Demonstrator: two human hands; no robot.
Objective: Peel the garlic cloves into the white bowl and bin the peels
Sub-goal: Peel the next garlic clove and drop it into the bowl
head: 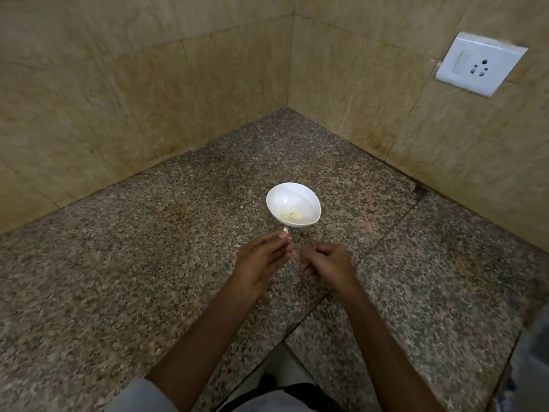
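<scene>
Head view, one frame; items as seen.

1. Left hand: held above the counter, just in front of the bowl. Thumb and fingertips pinch a clove, which sticks out past the fingertips toward the bowl's near rim. The clove is pale; whether any peel is on it cannot be told.

2. Right hand: just beside the left, a narrow gap between them. Fingers curled in toward the palm. Whether they hold anything cannot be told.

3. Bowl: white, oval, standing on the counter beyond both hands, touched by neither.

4. Garlic pieces: small, yellowish, lying together in the bottom of the bowl on its near side. Count not clear.

5. Counter: speckled brown granite, running into a corner, with a seam to the right of the hands.

6. Walls: beige tiles, stained near the counter line.

7. Socket: white plate with a switch, on the right wall, well apart from the bowl.

8. Sleeve: pale, at the lower edge, on the left arm.
</scene>
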